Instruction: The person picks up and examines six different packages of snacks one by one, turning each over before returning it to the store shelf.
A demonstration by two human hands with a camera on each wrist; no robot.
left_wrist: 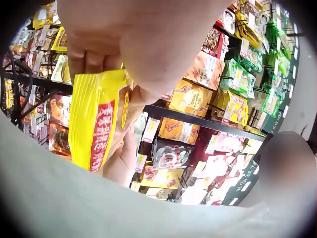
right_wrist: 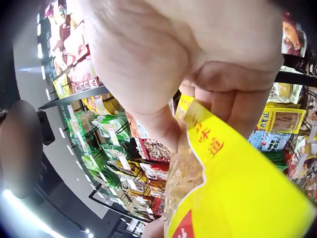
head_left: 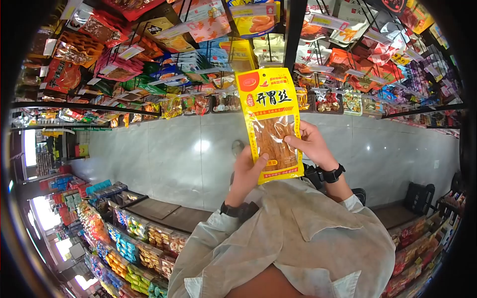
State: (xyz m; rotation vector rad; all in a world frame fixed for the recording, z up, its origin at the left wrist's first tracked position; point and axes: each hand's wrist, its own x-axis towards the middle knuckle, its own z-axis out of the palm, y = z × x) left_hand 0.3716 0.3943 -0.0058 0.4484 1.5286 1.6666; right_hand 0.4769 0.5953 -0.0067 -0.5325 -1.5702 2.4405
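A yellow snack packet [head_left: 271, 124] with a red logo and a clear window showing brown strips is held up in front of the person's chest. The left hand [head_left: 247, 171] grips its lower left edge, thumb over the front. On the right edge, the right hand [head_left: 316, 145] pinches the packet, its thumb lying on the window. In the left wrist view the packet's yellow end [left_wrist: 91, 119] shows below the left hand [left_wrist: 143, 39]. The right wrist view has the right hand [right_wrist: 198, 54] with fingers behind the packet [right_wrist: 247, 178].
Racks of hanging snack bags [head_left: 119, 64] fill the far side, with price tags on the hooks. Trays of packets [head_left: 328, 101] line the lower shelf edge. Behind and left stand bins of wrapped sweets [head_left: 134, 238]. A black basket [head_left: 418, 197] sits on the grey tiled floor [head_left: 169, 159].
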